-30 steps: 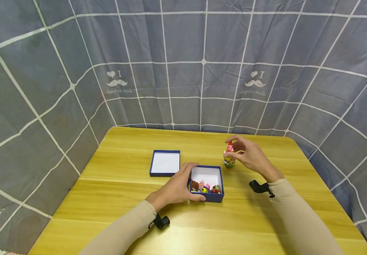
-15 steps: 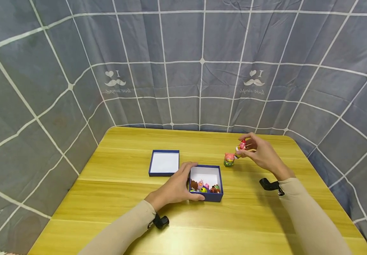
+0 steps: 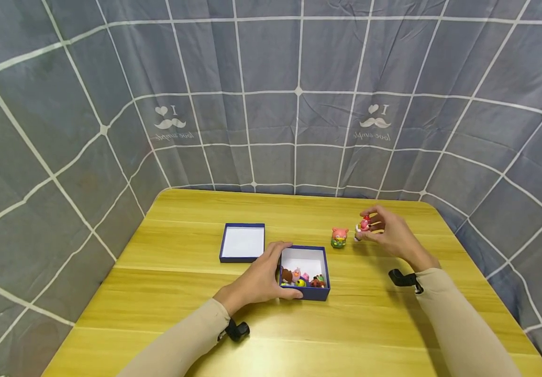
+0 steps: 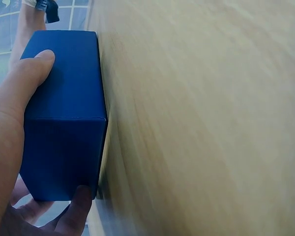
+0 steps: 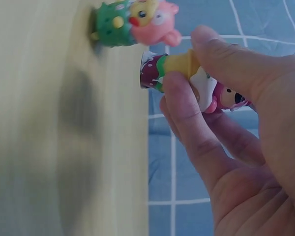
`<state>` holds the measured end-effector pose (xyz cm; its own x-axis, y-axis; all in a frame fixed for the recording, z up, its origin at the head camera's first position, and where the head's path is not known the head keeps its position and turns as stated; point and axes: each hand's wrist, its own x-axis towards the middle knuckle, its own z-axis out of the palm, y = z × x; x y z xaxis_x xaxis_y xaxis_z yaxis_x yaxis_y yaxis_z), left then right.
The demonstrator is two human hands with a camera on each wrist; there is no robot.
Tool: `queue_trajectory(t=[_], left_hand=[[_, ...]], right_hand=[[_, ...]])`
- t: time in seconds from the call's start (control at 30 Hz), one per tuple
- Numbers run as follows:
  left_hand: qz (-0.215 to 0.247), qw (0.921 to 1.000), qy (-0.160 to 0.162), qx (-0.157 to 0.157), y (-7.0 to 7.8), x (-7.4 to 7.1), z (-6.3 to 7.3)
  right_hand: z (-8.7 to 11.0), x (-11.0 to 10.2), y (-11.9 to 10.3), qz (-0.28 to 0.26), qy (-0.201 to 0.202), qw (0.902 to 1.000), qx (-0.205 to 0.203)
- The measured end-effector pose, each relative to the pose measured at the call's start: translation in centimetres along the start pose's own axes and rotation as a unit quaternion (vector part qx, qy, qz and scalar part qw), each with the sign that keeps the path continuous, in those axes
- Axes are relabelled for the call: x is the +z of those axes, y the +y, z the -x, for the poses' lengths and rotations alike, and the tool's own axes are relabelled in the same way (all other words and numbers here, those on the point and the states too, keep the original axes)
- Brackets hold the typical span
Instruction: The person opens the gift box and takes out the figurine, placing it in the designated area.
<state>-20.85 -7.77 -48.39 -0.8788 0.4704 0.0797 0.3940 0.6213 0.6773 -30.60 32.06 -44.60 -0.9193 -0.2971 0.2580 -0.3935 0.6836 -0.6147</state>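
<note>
My left hand (image 3: 262,276) grips the open blue box (image 3: 315,293) by its left side. In the left wrist view, the thumb lies on one blue wall (image 4: 71,83) and a fingertip touches another. Inside the box, several small toy figures (image 3: 301,283) crowd along the near wall. Thumb and fingers of my right hand (image 3: 395,235) pinch a toy figurine (image 5: 204,86) with a pink head, white and yellow body and dark red base. In the right wrist view that base is off the tabletop. Beside it, a pink-headed figurine in green (image 3: 339,238) stands upright on the table.
Left of the box lies its blue-rimmed lid (image 3: 243,242), white inside facing up. The yellow wooden table (image 3: 195,314) ends at a grey curtain (image 3: 271,120) with white grid lines, which surrounds the back and both sides.
My right hand has carried its figurine to the right, from in front of the green-bodied one, then lower toward the table. The standing figurine has come into sight. My left hand stays on the box.
</note>
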Motion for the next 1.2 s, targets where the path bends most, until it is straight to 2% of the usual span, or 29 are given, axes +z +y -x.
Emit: queue_trajectory(t=[0.4,1.2], left_hand=[[-0.004,1.0000,-0.004,0.001,0.0,-0.1,-0.1],[-0.005,1.0000,-0.003,0.002,-0.2,-0.1,-0.2]], right_hand=[[0.5,1.5,1.3,0.019,-0.034,0.9985,0.039],[0.6,1.9,2.2,0.052,-0.052,0.9964,0.042]])
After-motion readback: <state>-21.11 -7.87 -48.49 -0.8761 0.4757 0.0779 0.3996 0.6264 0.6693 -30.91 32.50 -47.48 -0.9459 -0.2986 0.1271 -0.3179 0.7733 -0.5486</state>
